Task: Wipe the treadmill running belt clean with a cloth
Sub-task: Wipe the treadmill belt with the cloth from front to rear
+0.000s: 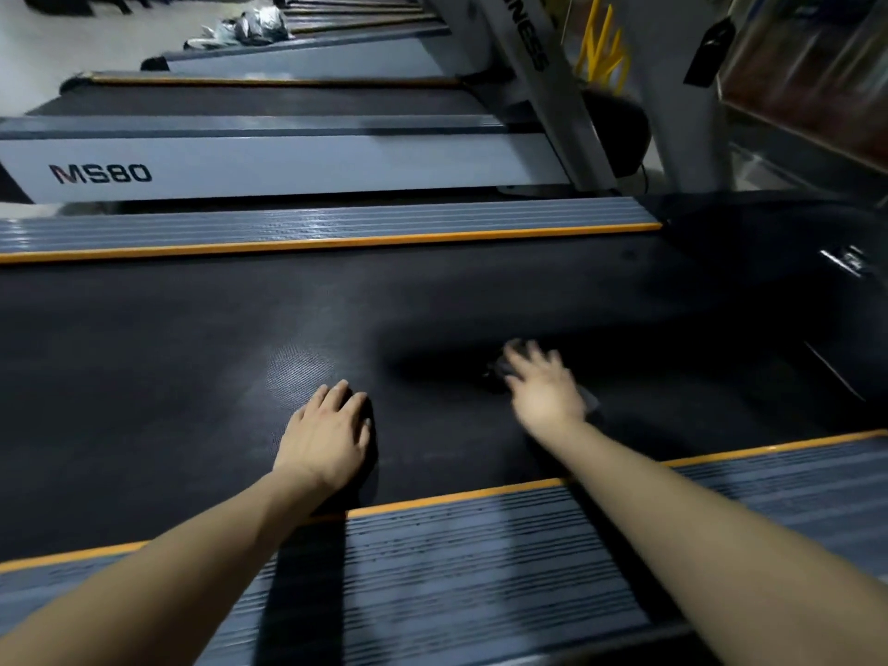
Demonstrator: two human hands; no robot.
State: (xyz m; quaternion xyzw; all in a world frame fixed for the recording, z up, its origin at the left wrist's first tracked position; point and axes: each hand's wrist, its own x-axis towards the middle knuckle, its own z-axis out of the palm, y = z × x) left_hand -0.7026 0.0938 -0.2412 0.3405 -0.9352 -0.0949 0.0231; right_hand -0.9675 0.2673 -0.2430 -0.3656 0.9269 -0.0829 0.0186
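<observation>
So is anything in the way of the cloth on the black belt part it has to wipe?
Nothing visible blocks it. The right hand presses the dark cloth flat on the running belt. The only other thing on the belt is the left hand, resting flat beside it, toward the left. The cloth itself is blurred.

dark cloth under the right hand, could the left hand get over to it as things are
Probably yes. The left hand rests flat on the black running belt, and only bare belt lies between it and the dark cloth under the blurred right hand, which covers most of it.
</observation>
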